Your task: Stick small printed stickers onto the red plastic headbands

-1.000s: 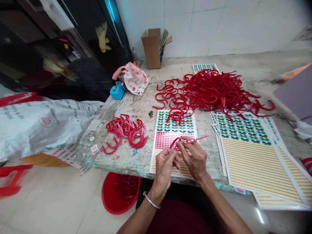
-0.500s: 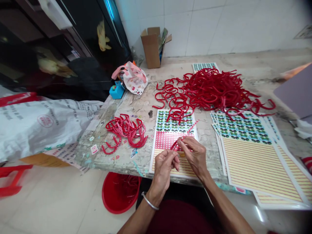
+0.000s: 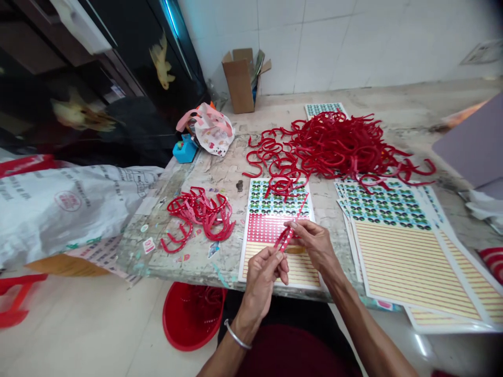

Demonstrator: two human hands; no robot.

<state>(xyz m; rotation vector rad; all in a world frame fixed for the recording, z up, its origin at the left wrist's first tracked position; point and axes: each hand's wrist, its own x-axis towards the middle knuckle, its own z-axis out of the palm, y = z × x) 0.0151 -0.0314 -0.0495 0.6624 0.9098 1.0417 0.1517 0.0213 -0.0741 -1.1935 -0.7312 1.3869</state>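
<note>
Well, the long thing in play is a red plastic headband (image 3: 282, 241) with a dotted pink-and-white strip (image 3: 297, 214) running along it, held up over the printed sticker sheet (image 3: 281, 207) near the front edge of the table (image 3: 220, 178). Its long axis rises from the hands away from the person, leaning toward the table's far right corner, and its free tip ends just short of the tangled heap of red headbands (image 3: 334, 144). The right hand (image 3: 316, 246) is nearer that free stretch: its grip is pressed together, thumb and fingertips pinching band and strip near mid-length. The left hand (image 3: 261, 280) sits lower and closer to the body, its grip closed on the curved lower end. Whether the strip is stuck down or merely laid along the band is too small to tell. Left of the sheet lies a smaller pile of pink-covered bands (image 3: 198, 214), and a red plastic basin (image 3: 170, 319) stands on the floor (image 3: 98, 324) below the front edge.
</note>
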